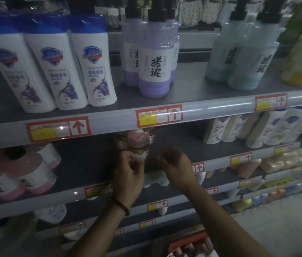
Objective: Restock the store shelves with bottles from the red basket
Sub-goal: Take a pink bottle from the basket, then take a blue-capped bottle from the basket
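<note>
A pink floral-patterned bottle [137, 140] stands on the second shelf [94, 164], its top hidden behind the price rail above. My left hand [128, 171] pinches its lower part with thumb and fingers. Just to the right of the bottle, my right hand [176, 164] hovers with loosely curled fingers and holds nothing; I cannot tell whether it touches the bottle. The red basket [189, 242] shows at the bottom edge, with several bottles inside.
White bottles with blue caps [53, 71], purple pump bottles [154, 67] and pale blue ones [246, 58] fill the top shelf. Pink bottles [16, 177] stand left on the second shelf, white bottles [254, 128] at its right. Lower shelves hold more goods.
</note>
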